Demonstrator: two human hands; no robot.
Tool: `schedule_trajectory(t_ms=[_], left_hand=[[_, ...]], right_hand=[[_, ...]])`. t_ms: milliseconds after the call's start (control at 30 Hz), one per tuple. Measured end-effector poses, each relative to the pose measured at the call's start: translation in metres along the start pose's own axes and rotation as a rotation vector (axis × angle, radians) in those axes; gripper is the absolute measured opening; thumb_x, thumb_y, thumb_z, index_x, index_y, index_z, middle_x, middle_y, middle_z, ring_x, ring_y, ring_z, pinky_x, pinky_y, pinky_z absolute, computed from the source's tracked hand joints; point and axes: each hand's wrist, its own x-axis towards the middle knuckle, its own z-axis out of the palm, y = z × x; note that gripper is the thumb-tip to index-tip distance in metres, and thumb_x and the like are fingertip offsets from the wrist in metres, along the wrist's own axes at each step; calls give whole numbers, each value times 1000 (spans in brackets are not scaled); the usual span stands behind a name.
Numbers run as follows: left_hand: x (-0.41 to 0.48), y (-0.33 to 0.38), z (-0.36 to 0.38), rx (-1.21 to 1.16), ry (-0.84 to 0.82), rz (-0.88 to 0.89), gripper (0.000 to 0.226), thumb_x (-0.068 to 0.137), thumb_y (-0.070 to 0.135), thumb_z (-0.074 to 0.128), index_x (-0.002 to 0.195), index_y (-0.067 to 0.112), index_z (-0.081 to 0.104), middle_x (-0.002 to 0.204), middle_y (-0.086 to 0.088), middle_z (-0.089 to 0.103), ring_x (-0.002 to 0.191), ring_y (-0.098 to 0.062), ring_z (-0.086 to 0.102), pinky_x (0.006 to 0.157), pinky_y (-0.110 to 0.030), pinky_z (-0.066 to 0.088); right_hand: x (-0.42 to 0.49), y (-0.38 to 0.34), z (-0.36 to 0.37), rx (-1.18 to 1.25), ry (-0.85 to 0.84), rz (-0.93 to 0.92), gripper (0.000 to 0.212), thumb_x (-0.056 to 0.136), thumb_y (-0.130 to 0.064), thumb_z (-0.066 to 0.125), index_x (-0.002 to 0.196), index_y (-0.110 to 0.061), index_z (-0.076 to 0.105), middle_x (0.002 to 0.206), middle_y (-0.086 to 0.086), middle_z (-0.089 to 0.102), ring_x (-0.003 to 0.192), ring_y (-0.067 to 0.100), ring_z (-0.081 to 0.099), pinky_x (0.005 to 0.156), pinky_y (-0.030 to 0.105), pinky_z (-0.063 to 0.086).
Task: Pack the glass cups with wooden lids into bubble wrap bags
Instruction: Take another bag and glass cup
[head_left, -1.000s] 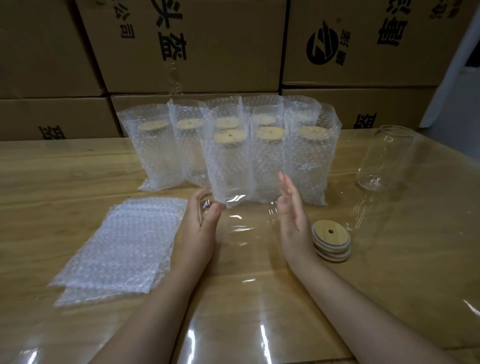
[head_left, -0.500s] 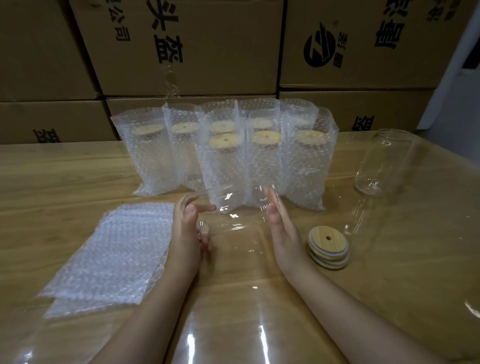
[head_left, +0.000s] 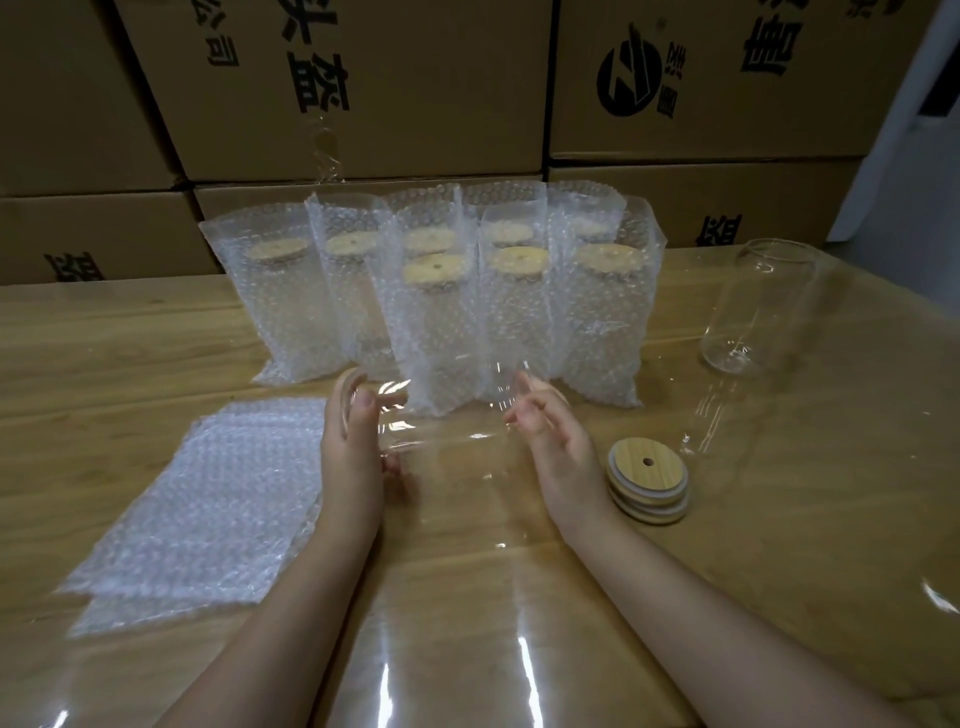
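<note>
Several glass cups with wooden lids stand in bubble wrap bags (head_left: 436, 332) in two rows at the middle of the table. My left hand (head_left: 353, 441) and my right hand (head_left: 556, 441) hover just in front of the front row, palms facing each other, fingers relaxed, holding nothing. A bare glass cup (head_left: 753, 312) without a lid stands at the right. A short stack of wooden lids (head_left: 648, 480) lies beside my right wrist. Flat bubble wrap bags (head_left: 208, 499) lie in a pile left of my left hand.
The wooden table (head_left: 104, 364) has a glossy clear cover. Stacked cardboard boxes (head_left: 415, 88) form a wall right behind the bagged cups. The table's right edge runs close behind the bare cup.
Both hands have drawn back a little from the front bagged cup toward me, and the left fingers have let go of the bag's lower corner.
</note>
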Motion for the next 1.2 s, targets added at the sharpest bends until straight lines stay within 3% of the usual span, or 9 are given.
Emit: schedule_trajectory(t_ms=[133,367,533,633,767,900,1000,1100,1200], left_hand=[[0,1,-1,-1,-45,-20,38,75,70,46,106,52,57,107,-11,68,50,-7,45,39,-24,35],[-3,1,0,-135,-83,-19,50,75,66,44,106,29,57,86,-9,68,33,-3,34,34,-13,25],[0,4,-1,-223,1,-55,65,69,68,45,113,20,53,91,-10,67,34,-8,32,33,-16,25],[1,4,0,-203,39,-27,66,69,69,44,116,23,54,95,-9,66,37,-9,34,35,-18,28],[-5,2,0,-1,63,159,52,75,76,44,118,46,47,101,3,69,47,-8,46,39,-21,35],[-14,0,1,192,30,308,53,80,80,39,128,60,32,134,1,52,105,-40,58,84,-51,52],[-15,0,0,239,26,365,58,82,78,40,134,51,32,139,13,47,117,4,52,88,-7,41],[-12,-2,0,285,28,288,53,78,83,36,126,62,33,132,-2,57,104,4,57,75,-3,41],[-10,-4,0,260,46,250,55,80,80,34,124,49,42,105,21,66,94,8,59,75,-5,39]], right_hand=[[-2,-8,-1,10,61,-48,26,76,-57,53,75,-37,69,135,-8,50,124,-4,47,91,7,39],[-4,-6,2,-34,-65,10,54,75,-75,43,112,-39,59,129,-17,57,126,6,50,108,48,38],[-6,-8,3,-42,-127,19,66,77,-65,41,129,-27,54,134,-14,55,126,3,48,110,42,37],[-6,-6,2,-65,-174,10,74,77,-58,44,139,-17,45,141,-11,48,125,-6,46,105,21,39],[-2,3,4,-116,-143,44,47,93,-29,58,138,-23,43,141,-6,47,129,-1,44,95,6,37],[1,11,5,-167,-47,29,51,95,-12,54,142,-10,35,143,2,44,127,5,46,96,6,38],[-1,12,4,-239,-1,-39,55,95,-12,55,144,-16,31,144,-9,39,134,6,41,105,15,36],[-4,9,5,-351,34,-145,64,95,-15,54,145,-33,19,151,-11,31,139,3,32,113,30,31],[-6,6,6,-434,52,-274,58,95,-23,49,143,-37,20,156,-7,25,142,2,23,115,26,26]])
